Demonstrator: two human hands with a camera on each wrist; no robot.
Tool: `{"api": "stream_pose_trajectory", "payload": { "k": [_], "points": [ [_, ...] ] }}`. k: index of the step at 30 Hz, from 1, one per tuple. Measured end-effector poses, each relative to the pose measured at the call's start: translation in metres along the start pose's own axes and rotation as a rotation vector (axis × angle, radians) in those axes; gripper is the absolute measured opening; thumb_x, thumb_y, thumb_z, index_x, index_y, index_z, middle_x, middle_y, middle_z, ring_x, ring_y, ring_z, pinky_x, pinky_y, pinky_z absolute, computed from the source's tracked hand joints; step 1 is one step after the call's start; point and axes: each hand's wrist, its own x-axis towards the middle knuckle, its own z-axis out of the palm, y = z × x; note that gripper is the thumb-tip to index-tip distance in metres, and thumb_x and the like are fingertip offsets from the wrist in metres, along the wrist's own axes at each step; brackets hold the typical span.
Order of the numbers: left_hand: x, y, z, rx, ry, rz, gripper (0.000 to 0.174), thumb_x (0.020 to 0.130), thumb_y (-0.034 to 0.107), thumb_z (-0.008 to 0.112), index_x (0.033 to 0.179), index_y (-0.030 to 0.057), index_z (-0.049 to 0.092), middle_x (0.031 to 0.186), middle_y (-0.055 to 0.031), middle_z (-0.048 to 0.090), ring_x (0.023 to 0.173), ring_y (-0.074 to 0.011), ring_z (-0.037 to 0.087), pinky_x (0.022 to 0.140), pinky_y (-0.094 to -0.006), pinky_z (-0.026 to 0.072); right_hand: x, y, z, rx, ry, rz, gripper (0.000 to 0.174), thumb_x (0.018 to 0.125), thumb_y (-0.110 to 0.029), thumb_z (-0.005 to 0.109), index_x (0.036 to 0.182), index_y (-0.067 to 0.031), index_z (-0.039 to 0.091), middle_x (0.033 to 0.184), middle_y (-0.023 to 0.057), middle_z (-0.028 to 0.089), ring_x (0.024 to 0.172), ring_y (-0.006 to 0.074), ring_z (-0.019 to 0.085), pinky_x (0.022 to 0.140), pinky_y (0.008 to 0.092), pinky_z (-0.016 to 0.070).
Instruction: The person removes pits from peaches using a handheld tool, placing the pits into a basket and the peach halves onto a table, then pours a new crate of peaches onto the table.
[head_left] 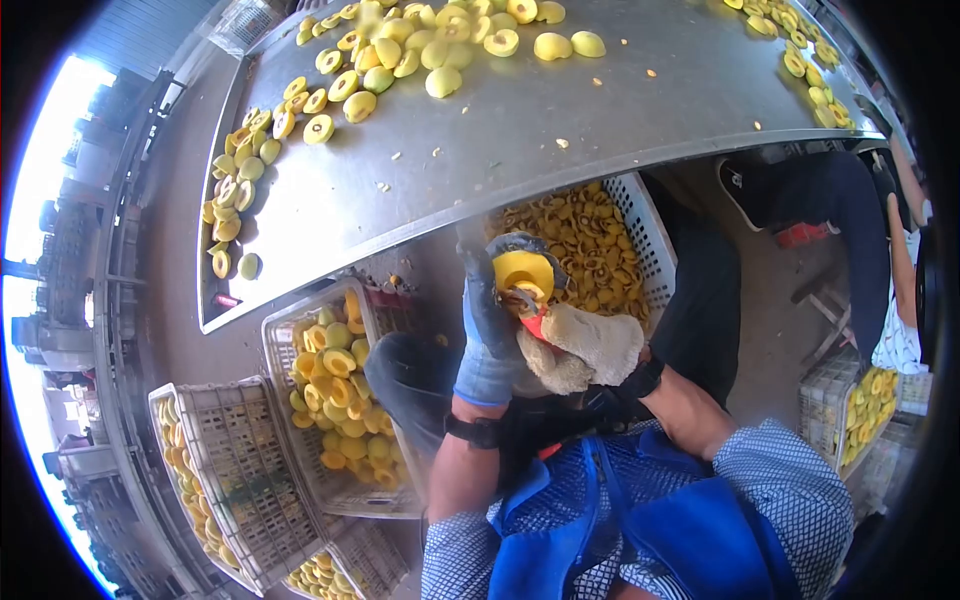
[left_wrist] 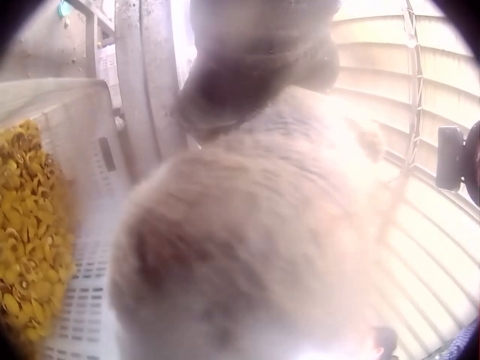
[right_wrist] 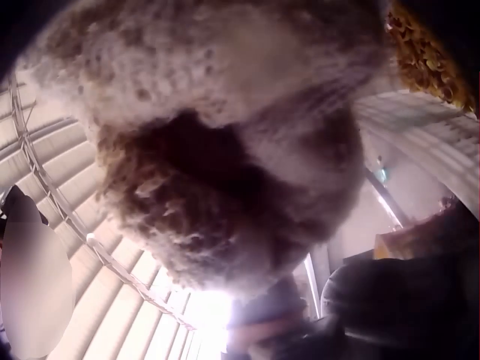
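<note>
My left hand (head_left: 485, 345), in a blue glove with dark fingers, grips a yellow peach half (head_left: 522, 270), cut face up, over my lap. Against that peach half, my right hand (head_left: 588, 350), in a thick beige knit glove, grips a small tool with a red handle (head_left: 536, 324); its working end is at the fruit's hollow and its kind cannot be made out. The left wrist view is mostly filled by the blurred beige glove (left_wrist: 240, 240), with dark glove fingers (left_wrist: 255, 75) above. In the right wrist view, the beige glove (right_wrist: 225, 82) hides the tool.
A metal table (head_left: 470, 165) with peach halves spans the front. Below its edge, a white crate (head_left: 648, 240) holds many yellow pieces. Left of my knee stands a crate (head_left: 280, 335) of hollowed halves, beside more crates (head_left: 245, 480). Another person's leg (head_left: 830, 195) is at right.
</note>
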Motion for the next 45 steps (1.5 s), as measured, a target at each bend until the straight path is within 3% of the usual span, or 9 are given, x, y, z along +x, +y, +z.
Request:
{"api": "stream_pose_trajectory", "payload": {
  "k": [5, 9, 12, 23, 30, 37, 39, 40, 45],
  "points": [
    [0.011, 0.000, -0.011, -0.145, 0.125, -0.082, 0.069, 0.094, 0.067, 0.041, 0.114, 0.0040, 0.060, 0.101, -0.0091, 0.067, 0.090, -0.0198, 0.067, 0.077, -0.0333, 0.0568, 0.006, 0.001, -0.017, -0.193, 0.133, -0.228, 0.026, 0.091, -0.022, 0.061, 0.114, -0.0130, 0.058, 0.114, 0.0075, 0.063, 0.097, 0.0213, 0.065, 0.076, 0.0284, 0.0535],
    [-0.012, 0.061, -0.067, 0.304, 0.120, 0.235, 0.071, 0.099, 0.062, 0.032, 0.119, -0.0002, 0.060, 0.104, -0.0104, 0.067, 0.088, -0.0160, 0.065, 0.077, -0.0273, 0.0534, 0.019, 0.021, -0.021, 1.394, -0.163, 0.879, 0.031, 0.096, -0.036, 0.058, 0.084, -0.0087, 0.053, 0.055, -0.0025, 0.042, 0.042, 0.0084, 0.041, 0.041, 0.0274, 0.0359],
    [-0.044, 0.125, -0.132, 1.005, 0.134, 0.465, 0.052, 0.100, 0.048, 0.048, 0.114, -0.0004, 0.064, 0.103, -0.0068, 0.068, 0.092, -0.0125, 0.061, 0.081, -0.0271, 0.0501, 0.022, 0.020, -0.017, 1.190, -0.066, 1.082, 0.041, 0.099, -0.044, 0.052, 0.081, -0.0075, 0.052, 0.053, -0.0048, 0.035, 0.040, 0.0063, 0.031, 0.039, 0.0247, 0.0281],
    [0.118, 0.270, -0.400, 1.547, 0.905, 0.257, 0.064, 0.090, 0.053, 0.059, 0.130, 0.0038, 0.054, 0.120, -0.0228, 0.061, 0.109, -0.0311, 0.060, 0.094, -0.0386, 0.0469, 0.058, 0.037, 0.037, 0.753, -0.306, 1.293, 0.035, 0.096, -0.041, 0.056, 0.085, -0.0077, 0.054, 0.057, -0.0013, 0.044, 0.043, 0.0083, 0.038, 0.039, 0.0246, 0.0309],
    [0.248, 0.291, -0.503, 1.591, 0.826, 0.174, 0.081, 0.086, 0.069, 0.051, 0.139, 0.0077, 0.048, 0.138, -0.0335, 0.044, 0.126, -0.0456, 0.047, 0.103, -0.0472, 0.0412, 0.042, 0.088, 0.068, 0.036, -0.312, 0.802, 0.038, 0.093, -0.033, 0.055, 0.109, 0.0006, 0.063, 0.094, 0.0233, 0.065, 0.089, 0.0379, 0.064, 0.074, 0.0432, 0.0495],
    [0.240, 0.291, -0.374, 1.246, 0.248, 0.071, 0.044, 0.097, 0.041, 0.057, 0.130, 0.0110, 0.058, 0.107, -0.0111, 0.063, 0.093, -0.0190, 0.062, 0.082, -0.0311, 0.0477, -0.023, 0.175, 0.128, -0.540, -0.658, 0.336, 0.061, 0.081, -0.013, 0.059, 0.141, -0.0108, 0.047, 0.137, 0.0191, 0.047, 0.121, 0.0378, 0.051, 0.096, 0.0485, 0.0473],
    [0.259, 0.304, -0.373, 1.365, 0.435, 0.324, 0.040, 0.099, 0.034, 0.057, 0.132, 0.0111, 0.056, 0.100, -0.0053, 0.066, 0.082, -0.0132, 0.067, 0.073, -0.0264, 0.0505, -0.027, 0.186, 0.142, -0.717, -0.662, 0.144, 0.059, 0.082, -0.013, 0.058, 0.140, -0.0069, 0.046, 0.143, 0.0203, 0.044, 0.131, 0.0380, 0.043, 0.107, 0.0493, 0.0387],
    [0.280, 0.316, -0.395, 1.469, 0.596, 0.536, 0.048, 0.092, 0.037, 0.066, 0.131, 0.0116, 0.057, 0.113, -0.0166, 0.068, 0.095, -0.0311, 0.067, 0.083, -0.0367, 0.0527, -0.024, 0.188, 0.140, -0.691, -0.667, 0.154, 0.058, 0.084, -0.014, 0.056, 0.140, -0.0060, 0.046, 0.143, 0.0206, 0.043, 0.133, 0.0380, 0.041, 0.110, 0.0495, 0.0357],
    [0.355, 0.313, -0.462, 1.681, 0.810, 0.167, 0.067, 0.084, 0.064, 0.060, 0.136, 0.0228, 0.054, 0.146, -0.0256, 0.037, 0.129, -0.0428, 0.045, 0.108, -0.0449, 0.0372, -0.025, 0.185, 0.136, -0.369, -0.644, 0.494, 0.052, 0.090, -0.018, 0.049, 0.141, -0.0053, 0.046, 0.145, 0.0197, 0.044, 0.135, 0.0371, 0.041, 0.115, 0.0490, 0.0287]
  ]
}}
